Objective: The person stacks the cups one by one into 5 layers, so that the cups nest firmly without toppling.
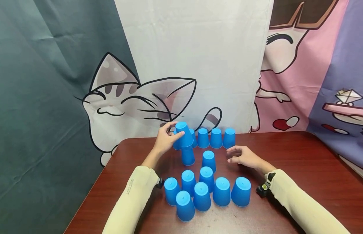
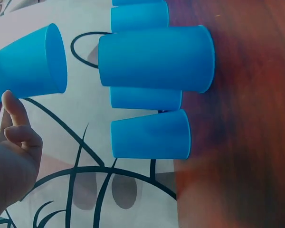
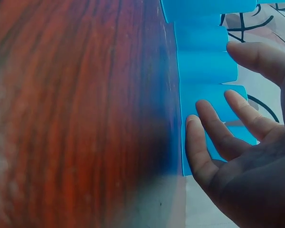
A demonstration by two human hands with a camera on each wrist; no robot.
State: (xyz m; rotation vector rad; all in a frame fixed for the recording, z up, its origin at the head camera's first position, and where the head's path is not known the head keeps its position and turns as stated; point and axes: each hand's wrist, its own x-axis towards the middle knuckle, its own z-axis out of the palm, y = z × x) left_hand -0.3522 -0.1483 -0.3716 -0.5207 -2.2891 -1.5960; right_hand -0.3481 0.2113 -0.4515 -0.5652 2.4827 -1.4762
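Observation:
My left hand (image 1: pixel 166 138) grips a blue plastic cup (image 1: pixel 184 134) between thumb and fingers, its mouth facing down. Directly below stands another upside-down blue cup (image 1: pixel 188 156). The left wrist view shows a gap between the held cup (image 2: pixel 31 66) and the standing cup (image 2: pixel 156 59). Over the table's right half hovers my right hand (image 1: pixel 245 156), fingers loosely bent and holding nothing. In the right wrist view, the right hand (image 3: pixel 242 156) has spread fingers in front of a row of blue cups (image 3: pixel 206 66), with no clear grip on any.
A back row of upside-down cups (image 1: pixel 215 138) stands near the far edge of the brown table (image 1: pixel 275 146). One lone cup (image 1: pixel 209 161) is mid-table. Several more cups (image 1: pixel 201 196) cluster in front, between the forearms. Behind the table hangs a cartoon-printed cloth (image 1: pixel 228 65).

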